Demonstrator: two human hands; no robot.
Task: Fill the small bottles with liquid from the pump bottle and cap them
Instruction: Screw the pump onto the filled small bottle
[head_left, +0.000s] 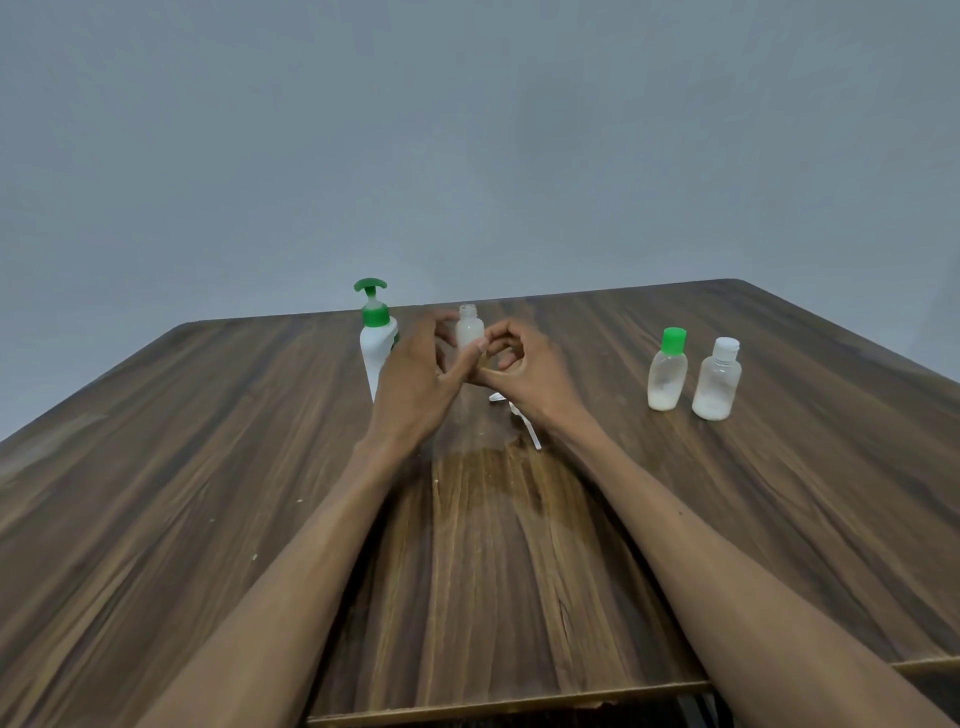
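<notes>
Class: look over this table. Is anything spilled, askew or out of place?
A shiny wet-looking patch spreads on the table just in front of the hands, probably spilled liquid. A white part lies loose beside it. The bottles stand upright.

Table (218, 467): dark wood-grain top, rounded far corners, near edge chipped and pale.
Table surface: a lighter worn patch (493, 499) at centre; small white specks toward the left.
Wall (467, 130): plain grey-blue, unmarked.
</notes>
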